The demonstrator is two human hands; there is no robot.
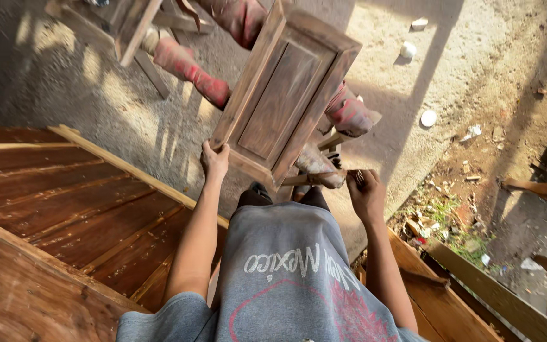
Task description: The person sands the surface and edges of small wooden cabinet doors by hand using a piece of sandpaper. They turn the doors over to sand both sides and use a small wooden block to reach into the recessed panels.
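Largest in my view is the stack of reddish wooden planks [64, 209] filling the lower left, with the sunlit concrete floor [375, 57] beyond it. Next comes the wooden framed panel [283, 95], a rectangular piece with a recessed centre, held tilted above the floor ahead of me. A rough wooden stand wrapped in red-stained cloth [191, 66] sits under and behind it. My left hand [214, 159] is closed on the panel's lower left corner, fingers curled over the edge. My right hand [365, 193] is well apart from that corner, clenched around a small tool [324, 179] with a wooden handle pointing toward the panel's underside. Small white scraps [428, 118] lie on the floor to the right.
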